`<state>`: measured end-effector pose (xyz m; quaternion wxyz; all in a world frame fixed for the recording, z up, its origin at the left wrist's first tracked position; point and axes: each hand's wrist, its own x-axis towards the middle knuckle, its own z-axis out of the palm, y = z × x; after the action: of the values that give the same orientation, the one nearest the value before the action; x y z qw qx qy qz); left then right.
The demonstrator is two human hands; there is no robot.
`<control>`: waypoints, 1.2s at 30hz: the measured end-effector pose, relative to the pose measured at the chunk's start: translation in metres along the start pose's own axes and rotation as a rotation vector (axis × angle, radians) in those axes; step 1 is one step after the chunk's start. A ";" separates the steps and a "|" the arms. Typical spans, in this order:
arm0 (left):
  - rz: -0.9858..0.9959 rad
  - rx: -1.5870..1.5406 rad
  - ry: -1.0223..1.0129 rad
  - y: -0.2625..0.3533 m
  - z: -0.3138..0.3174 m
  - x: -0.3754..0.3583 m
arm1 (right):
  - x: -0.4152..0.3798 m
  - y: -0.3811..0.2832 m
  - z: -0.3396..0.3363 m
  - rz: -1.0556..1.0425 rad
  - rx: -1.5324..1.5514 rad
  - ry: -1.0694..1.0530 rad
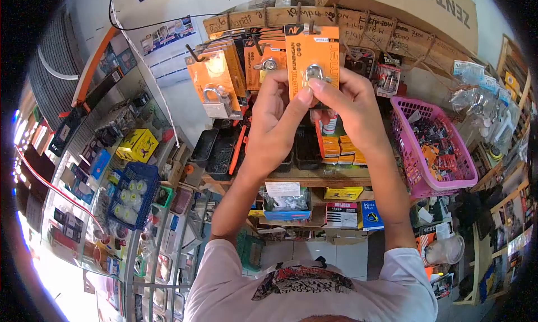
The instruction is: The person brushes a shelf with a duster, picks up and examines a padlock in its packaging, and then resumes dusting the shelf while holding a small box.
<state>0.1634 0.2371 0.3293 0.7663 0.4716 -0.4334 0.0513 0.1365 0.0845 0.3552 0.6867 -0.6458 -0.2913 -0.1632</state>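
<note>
Both of my hands grip an orange carded padlock pack, held upright in front of the hanging display. My left hand has its thumb on the lower left of the pack. From the other side, my right hand presses its thumb over the padlock's body, so only the shackle shows well. Behind the pack, more padlock packs hang on hooks: a stack with a silver padlock at the left, and one with a smaller padlock close to my left fingers. My fingers behind the card are hidden.
A pink basket full of small packets stands at the right. Black trays and small orange boxes sit on the shelf below my hands. A blue basket with white items is at the left. A carton rests above.
</note>
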 end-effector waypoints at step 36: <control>-1.788 0.496 -0.159 -0.288 -0.161 -0.639 | -0.225 -0.035 -0.235 0.255 -0.607 0.280</control>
<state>0.0069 0.4132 -0.3501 0.3664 0.7827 0.0631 -0.4992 -0.0144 -0.1846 0.2461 0.5116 -0.8228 -0.0497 -0.2424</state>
